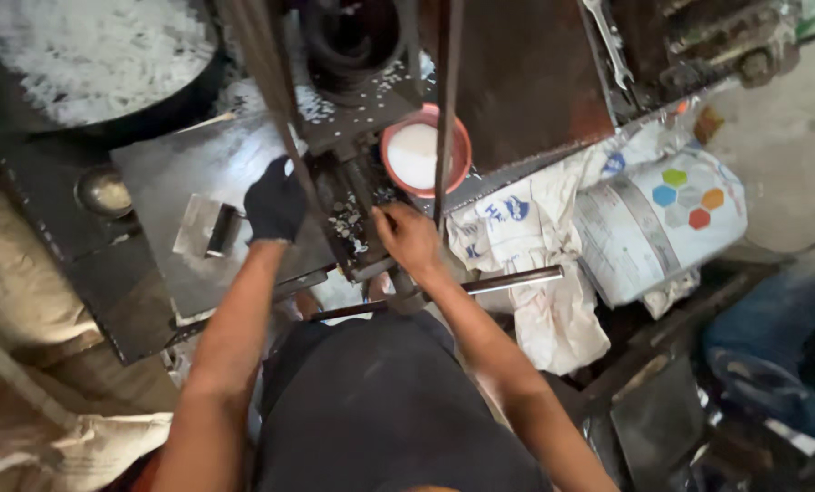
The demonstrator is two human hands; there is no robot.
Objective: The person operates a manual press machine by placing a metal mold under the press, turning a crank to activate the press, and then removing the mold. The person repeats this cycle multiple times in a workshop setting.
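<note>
My left hand [275,202] wears a black glove and rests at the left side of a dark metal press die [353,214] strewn with small white chips. My bare right hand [409,239] sits at the die's right edge, fingers curled on it. Whether either hand grips a piece I cannot tell. A red bowl [425,153] of white material stands just behind the right hand. A vertical steel rod [447,109] crosses in front of the bowl.
A large dark pan of white pieces [88,55] fills the top left. A small metal block [209,228] lies on the steel plate [184,173]. White printed sacks [654,219] lie to the right, a horizontal bar [499,282] below.
</note>
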